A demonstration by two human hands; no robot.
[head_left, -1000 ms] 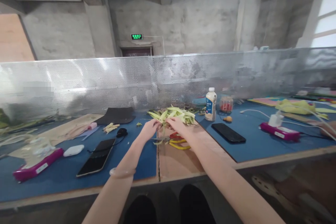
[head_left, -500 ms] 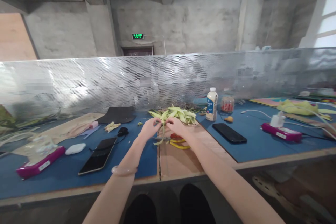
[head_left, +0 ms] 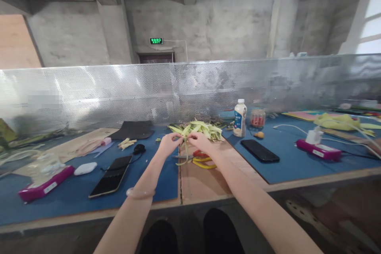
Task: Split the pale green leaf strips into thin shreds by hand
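Observation:
My left hand (head_left: 169,143) and my right hand (head_left: 200,142) meet above the wooden board, thumbs and forefingers pinched close together. Between them they grip a thin pale green strip (head_left: 187,151) that looks like corn husk, its curled tail hanging down. The part inside the fingertips is too small to make out. Just behind my hands lies a heap of pale green husk leaves (head_left: 205,129). Scissors (head_left: 204,163) with red and yellow handles rest on the board below my right hand, blades pointing left under the strip's tail.
On the left are a phone (head_left: 111,176), a white case (head_left: 85,168) and a magenta power strip (head_left: 47,184). To the right stand a bottle (head_left: 239,119) and a glass jar (head_left: 257,119), with another phone (head_left: 259,151) nearer. A perforated metal screen (head_left: 133,87) closes off the back.
The strip's hanging tail has swung slightly right and now hangs straighter over the scissors. Both hands stay pinched in nearly the same place.

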